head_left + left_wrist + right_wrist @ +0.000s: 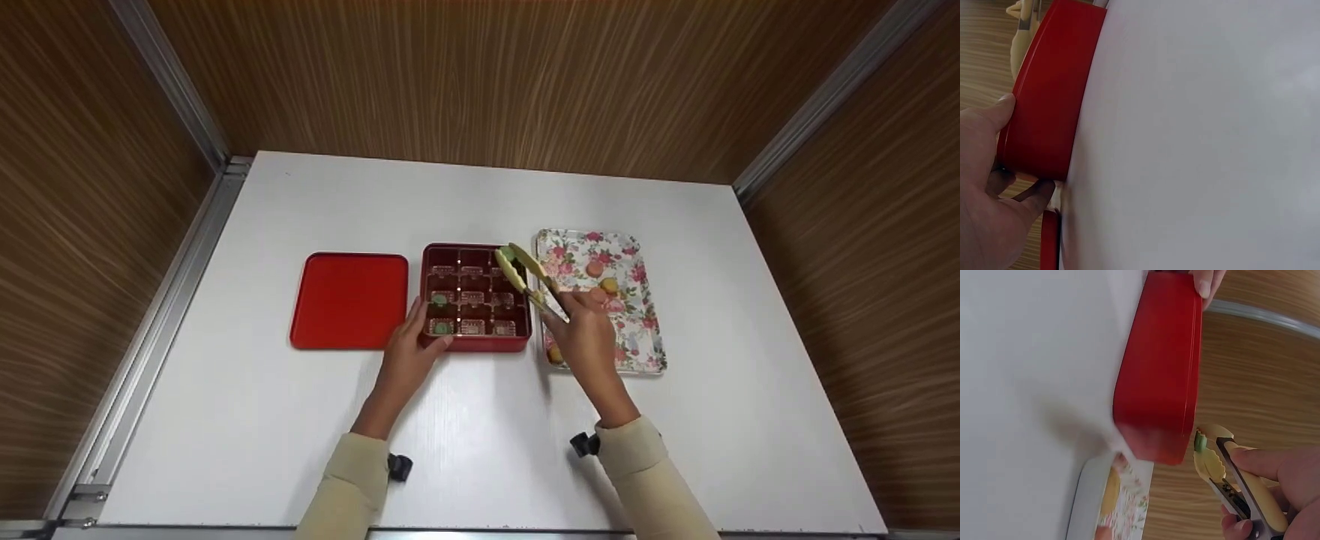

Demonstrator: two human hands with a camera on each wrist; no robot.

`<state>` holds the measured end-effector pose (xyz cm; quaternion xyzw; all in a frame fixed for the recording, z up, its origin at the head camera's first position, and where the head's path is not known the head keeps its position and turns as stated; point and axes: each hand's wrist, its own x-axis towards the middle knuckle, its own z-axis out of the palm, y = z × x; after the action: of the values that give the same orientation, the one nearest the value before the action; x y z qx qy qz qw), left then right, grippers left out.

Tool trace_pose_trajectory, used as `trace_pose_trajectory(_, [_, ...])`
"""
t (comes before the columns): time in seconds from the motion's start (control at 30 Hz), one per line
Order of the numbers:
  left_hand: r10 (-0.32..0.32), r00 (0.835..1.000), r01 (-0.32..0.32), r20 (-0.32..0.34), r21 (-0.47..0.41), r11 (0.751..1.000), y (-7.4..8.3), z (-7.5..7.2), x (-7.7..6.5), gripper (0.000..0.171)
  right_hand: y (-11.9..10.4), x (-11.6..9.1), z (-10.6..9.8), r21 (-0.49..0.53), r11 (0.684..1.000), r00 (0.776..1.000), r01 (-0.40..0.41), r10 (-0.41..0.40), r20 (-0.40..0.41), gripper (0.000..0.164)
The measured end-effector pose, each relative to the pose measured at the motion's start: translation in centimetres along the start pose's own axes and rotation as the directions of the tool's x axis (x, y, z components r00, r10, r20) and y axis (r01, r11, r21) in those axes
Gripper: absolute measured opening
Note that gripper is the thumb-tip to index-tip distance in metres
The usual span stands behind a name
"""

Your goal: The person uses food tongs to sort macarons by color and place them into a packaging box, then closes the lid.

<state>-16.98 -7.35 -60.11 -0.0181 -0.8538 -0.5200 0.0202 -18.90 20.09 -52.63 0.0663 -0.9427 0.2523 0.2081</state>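
Observation:
A red box (490, 343) with a dark divided insert stands mid-table. One green macaron (439, 299) lies in its left column's middle compartment, another green macaron (442, 328) in the front one. My left hand (409, 351) grips the box's front left corner, thumb at the front rim and fingers along the left side. With my right hand (587, 335) I hold yellow-tipped tongs (1252, 486). Pinched between the tong tips is a green macaron (1200, 442), over the box's back right part in the head view.
Right of the box lies a floral tray (637, 330) bearing several macarons, among them a pink macaron (595, 268) and a yellow macaron (609, 285). A red lid (349, 300) lies flat to the left. Wood-grain panels (480, 82) enclose the white table (480, 457).

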Motion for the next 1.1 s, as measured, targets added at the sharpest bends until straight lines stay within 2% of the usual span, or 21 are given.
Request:
trace_pose_trajectory(0.17, [-0.002, 1.0, 0.002, -0.005, 0.001, 1.0, 0.0, 0.0, 0.0, 0.084, -1.6, 0.3, 0.9, 0.002, 1.0, 1.0, 0.023, -0.023, 0.005, 0.034])
trace_pose_trajectory(0.37, [0.011, 1.0, -0.011, -0.005, -0.01, 1.0, 0.1, 0.1, 0.1, 0.083, -3.2, 0.9, 1.9, 0.021, 0.999, 0.999, 0.03, -0.031, 0.043, 0.036])
trace_pose_trajectory(0.6, [-0.002, 1.0, 0.002, -0.004, -0.001, 1.0, 0.1, -0.1, 0.1, 0.083, -4.6, 1.2, 3.5, 0.027, 0.998, 0.995, 0.054, -0.056, 0.086, 0.039])
trace_pose_trajectory(0.87, [-0.004, 1.0, 0.004, -0.007, 0.005, 1.0, 0.1, -0.2, 0.0, 0.083, -5.6, 1.2, 4.7, 0.017, 0.998, 0.994, 0.059, -0.06, 0.089, 0.038])
trace_pose_trajectory(1.1, [-0.005, 1.0, 0.005, -0.013, 0.009, 1.0, -0.1, 0.0, -0.1, 0.083, -5.5, 1.1, 4.9, 0.014, 0.999, 0.993, 0.052, -0.053, 0.107, 0.039])
